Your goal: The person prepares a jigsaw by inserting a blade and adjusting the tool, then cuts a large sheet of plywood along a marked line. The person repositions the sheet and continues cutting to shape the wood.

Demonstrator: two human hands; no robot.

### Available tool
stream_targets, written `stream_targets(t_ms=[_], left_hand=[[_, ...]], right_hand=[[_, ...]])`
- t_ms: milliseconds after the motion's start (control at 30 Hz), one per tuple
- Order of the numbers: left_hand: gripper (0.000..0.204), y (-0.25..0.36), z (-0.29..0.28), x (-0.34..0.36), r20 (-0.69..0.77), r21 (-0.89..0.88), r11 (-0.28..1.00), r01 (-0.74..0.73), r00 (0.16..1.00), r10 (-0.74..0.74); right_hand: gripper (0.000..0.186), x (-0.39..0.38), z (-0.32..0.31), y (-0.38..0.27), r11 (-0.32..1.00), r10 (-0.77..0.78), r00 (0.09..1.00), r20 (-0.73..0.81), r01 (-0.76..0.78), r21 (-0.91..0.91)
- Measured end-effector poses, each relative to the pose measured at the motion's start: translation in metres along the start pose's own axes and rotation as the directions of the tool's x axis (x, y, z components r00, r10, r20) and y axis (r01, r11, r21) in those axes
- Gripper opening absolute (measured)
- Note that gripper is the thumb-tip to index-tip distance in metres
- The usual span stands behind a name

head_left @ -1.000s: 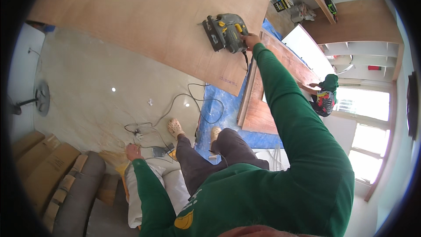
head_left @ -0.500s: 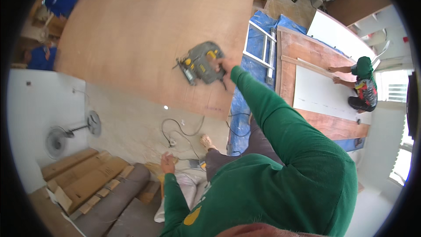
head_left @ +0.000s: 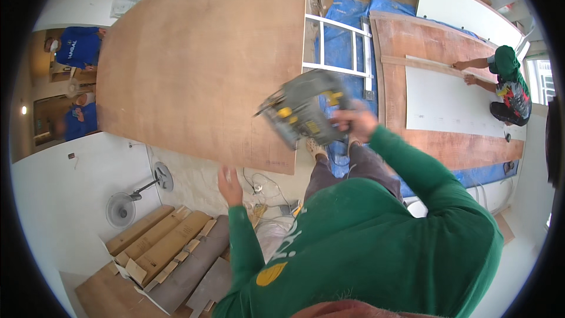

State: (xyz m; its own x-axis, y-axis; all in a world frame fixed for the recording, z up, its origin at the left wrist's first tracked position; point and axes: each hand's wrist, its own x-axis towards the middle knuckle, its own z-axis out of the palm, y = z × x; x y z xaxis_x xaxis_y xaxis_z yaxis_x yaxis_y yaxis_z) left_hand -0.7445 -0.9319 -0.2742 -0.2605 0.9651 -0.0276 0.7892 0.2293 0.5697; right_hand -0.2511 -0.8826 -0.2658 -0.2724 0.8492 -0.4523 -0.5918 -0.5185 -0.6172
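My right hand (head_left: 359,121) grips a grey jigsaw (head_left: 300,106) with yellow buttons by its handle, raised above the right part of a large plywood sheet (head_left: 194,53), near that sheet's front corner. The jigsaw is tilted and slightly blurred. My left hand (head_left: 229,185) is open with nothing in it, just below the front edge of the plywood; whether it touches the edge I cannot tell. A black cord (head_left: 257,176) lies on the floor beneath the corner, near my feet.
A co-worker (head_left: 512,91) crouches over a white panel (head_left: 441,100) on plywood at right. A white metal ladder (head_left: 332,68) lies on blue sheeting (head_left: 335,35). Two people in blue (head_left: 79,53) are at left. A fan (head_left: 120,209), cardboard boxes (head_left: 165,235) and a roll (head_left: 191,265) are lower left.
The view has turned, bringing the people at left fully in. My left hand has risen toward the plywood's front edge. My right hand still holds the jigsaw, now at a different angle.
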Motion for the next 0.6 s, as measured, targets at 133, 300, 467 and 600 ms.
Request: stream_targets(t_ms=[133, 300, 467, 600], left_hand=[[0.065, 0.077, 0.105, 0.149, 0.074, -0.125, 0.956, -0.265, 0.958, 0.276], [0.090, 0.181, 0.258, 0.288, 0.371, 0.187, 0.841, -0.508, 0.829, 0.419], [0.099, 0.251, 0.359, 0.356, 0.222, 0.337, 0.894, -0.295, 0.948, 0.228], [0.097, 0.246, 0.370, 0.355, 0.214, 0.460, 0.866, -0.196, 0.971, 0.106]], right_hand=[[0.024, -0.084, -0.073, -0.047, 0.983, -0.178, 0.883, -0.434, 0.134, -0.129], [0.027, -0.088, -0.142, -0.045, 0.876, -0.383, 0.705, -0.597, 0.071, -0.477], [0.045, -0.024, -0.221, -0.030, 0.460, -0.582, 0.695, -0.423, -0.148, -0.876], [0.052, 0.025, -0.272, 0.003, 0.621, -0.391, 0.733, -0.556, -0.236, -0.748]])
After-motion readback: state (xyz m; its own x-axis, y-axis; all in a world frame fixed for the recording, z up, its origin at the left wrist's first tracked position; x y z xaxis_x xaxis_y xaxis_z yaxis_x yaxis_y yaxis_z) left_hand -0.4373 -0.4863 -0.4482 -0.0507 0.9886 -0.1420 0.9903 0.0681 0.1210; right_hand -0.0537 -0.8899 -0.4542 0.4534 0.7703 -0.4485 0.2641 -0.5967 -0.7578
